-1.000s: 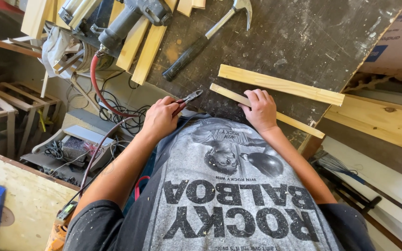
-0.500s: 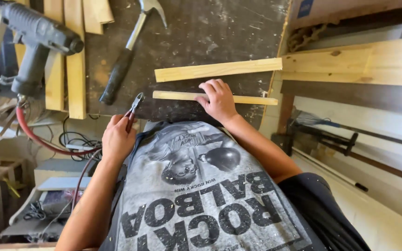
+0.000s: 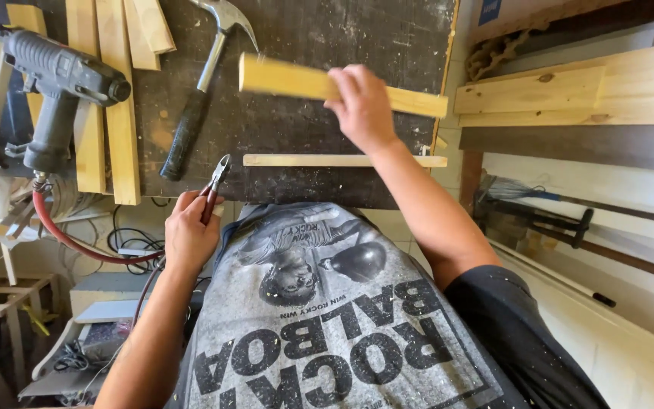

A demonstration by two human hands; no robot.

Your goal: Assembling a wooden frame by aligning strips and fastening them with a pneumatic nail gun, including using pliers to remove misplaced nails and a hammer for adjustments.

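Observation:
My right hand (image 3: 362, 106) grips a pale wooden slat (image 3: 291, 79) and holds it lifted above the dark workbench (image 3: 312, 129). A second, thinner slat (image 3: 342, 160) lies flat on the bench near its front edge, just below my right hand. My left hand (image 3: 189, 233) sits at the bench's front edge, closed on a pair of red-handled pliers (image 3: 216, 182) whose jaws point up over the bench.
A claw hammer (image 3: 204, 79) lies on the bench left of the lifted slat. A black nail gun (image 3: 58, 87) with a red hose (image 3: 70, 238) rests on several wooden strips (image 3: 119, 129) at the left. Stacked planks (image 3: 569, 95) stand to the right.
My right hand has picked up the wider slat and raised it off the bench. The thinner slat stays lying flat. My left hand keeps the pliers at the bench edge.

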